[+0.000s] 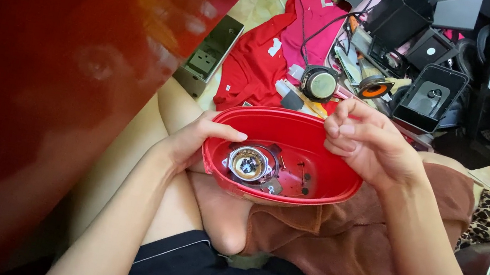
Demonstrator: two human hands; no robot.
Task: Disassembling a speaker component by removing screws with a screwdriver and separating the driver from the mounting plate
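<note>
A glossy red oval plastic shell [297, 141], hollow like a bowl, rests on the person's lap with a round metal speaker driver [247, 164] seated in its left half; the left hand [194, 141] grips the shell's left rim, thumb hooked over the edge. The right hand [367, 141] hovers over the right rim with fingertips pinched narrow, though whether they hold anything cannot be told. Under the shell lies a soft brown towel [361, 236], and beyond it crumpled red cloth [250, 65], a loose round black speaker [319, 83] and black plastic housings [427, 98].
</note>
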